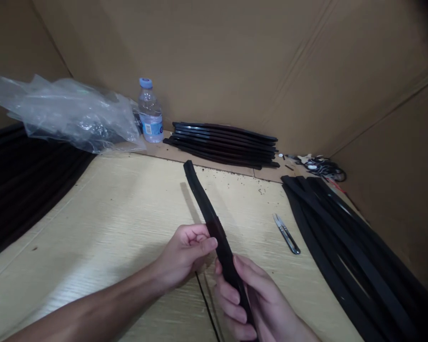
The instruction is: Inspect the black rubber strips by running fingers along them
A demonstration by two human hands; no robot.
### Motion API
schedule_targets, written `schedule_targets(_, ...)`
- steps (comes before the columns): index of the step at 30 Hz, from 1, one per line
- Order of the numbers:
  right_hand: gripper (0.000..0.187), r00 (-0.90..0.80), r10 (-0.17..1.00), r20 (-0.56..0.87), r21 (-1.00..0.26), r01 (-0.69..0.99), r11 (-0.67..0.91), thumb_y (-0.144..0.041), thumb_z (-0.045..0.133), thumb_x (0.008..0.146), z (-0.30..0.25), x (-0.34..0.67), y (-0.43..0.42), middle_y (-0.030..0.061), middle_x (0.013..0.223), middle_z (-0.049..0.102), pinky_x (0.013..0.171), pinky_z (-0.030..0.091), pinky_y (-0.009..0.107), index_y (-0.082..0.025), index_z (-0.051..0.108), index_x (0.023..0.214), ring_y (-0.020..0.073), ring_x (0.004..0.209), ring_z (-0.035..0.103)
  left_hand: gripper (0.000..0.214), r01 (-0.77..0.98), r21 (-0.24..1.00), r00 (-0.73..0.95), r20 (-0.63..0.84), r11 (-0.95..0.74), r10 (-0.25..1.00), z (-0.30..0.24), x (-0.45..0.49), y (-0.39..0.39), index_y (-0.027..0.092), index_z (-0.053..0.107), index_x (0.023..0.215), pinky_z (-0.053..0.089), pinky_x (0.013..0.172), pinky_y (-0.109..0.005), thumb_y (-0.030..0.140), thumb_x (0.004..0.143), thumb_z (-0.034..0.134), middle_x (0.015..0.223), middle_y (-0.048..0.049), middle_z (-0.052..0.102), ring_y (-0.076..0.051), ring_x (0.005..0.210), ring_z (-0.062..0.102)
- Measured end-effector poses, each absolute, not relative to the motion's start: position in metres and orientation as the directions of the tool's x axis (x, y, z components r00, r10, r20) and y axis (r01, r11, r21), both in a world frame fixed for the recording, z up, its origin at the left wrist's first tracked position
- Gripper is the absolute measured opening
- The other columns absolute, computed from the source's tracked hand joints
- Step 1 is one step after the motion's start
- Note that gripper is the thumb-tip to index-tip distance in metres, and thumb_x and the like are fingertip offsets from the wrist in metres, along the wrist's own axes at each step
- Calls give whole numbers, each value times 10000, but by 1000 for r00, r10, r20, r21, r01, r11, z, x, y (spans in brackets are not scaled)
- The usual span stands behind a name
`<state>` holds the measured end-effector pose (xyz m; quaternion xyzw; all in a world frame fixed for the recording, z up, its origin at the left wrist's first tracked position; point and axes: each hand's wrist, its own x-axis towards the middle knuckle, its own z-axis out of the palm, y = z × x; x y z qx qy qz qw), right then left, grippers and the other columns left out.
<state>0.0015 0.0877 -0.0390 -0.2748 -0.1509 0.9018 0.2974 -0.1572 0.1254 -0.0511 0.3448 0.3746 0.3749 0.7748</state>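
Note:
A long black rubber strip (203,199) is held up at a slant over the table, its far end slightly bent. My right hand (253,299) wraps its fingers and thumb round the lower part of it. My left hand (190,251) is closed in a pinch at the strip's left edge, around its middle, where a rough edge shows on the opposite side. Below the left hand runs a thin black strand (206,304); whether those fingers also grip it is hidden. Small thread snips (287,235) lie to the right of both hands.
Loose black strips (342,247) lie at right, and more dark strips (28,180) at left. A stack of strips (224,145) sits by the cardboard wall (214,57), beside a water bottle (151,114) and clear plastic bags (82,116). Tangled scraps (324,168) fill the back right corner.

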Motion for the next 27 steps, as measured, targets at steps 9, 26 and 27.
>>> schedule_targets(9, 281, -611, 709, -352, -628, -408, -663, -393, 550, 832, -42, 3, 87, -33, 486, 535, 292, 315, 109, -159, 439, 942, 28, 284, 369, 339, -405, 723, 500, -337, 559, 798, -45, -160, 125, 132, 430, 632, 93, 358, -143, 414, 701, 605, 425, 90, 218, 23, 351, 161)
schedule_targets(26, 212, -563, 726, -395, -556, -482, -677, -364, 474, 878, -42, -3, 90, 90, 718, 637, 424, 357, 163, -174, 382, 866, 95, 481, 551, 316, -406, 779, 470, -271, 478, 840, -46, -164, 131, 108, 454, 649, 119, 355, -118, 320, 642, 688, 439, 83, 330, 38, 337, 224)
schedule_targets(27, 199, -556, 728, -401, -560, -480, -676, -340, 493, 872, -41, -3, 91, 83, 731, 631, 454, 361, 171, -173, 387, 853, 94, 513, 550, 324, -399, 786, 456, -277, 472, 846, -47, -165, 132, 109, 442, 642, 122, 355, -114, 323, 644, 686, 440, 83, 335, 38, 337, 228)
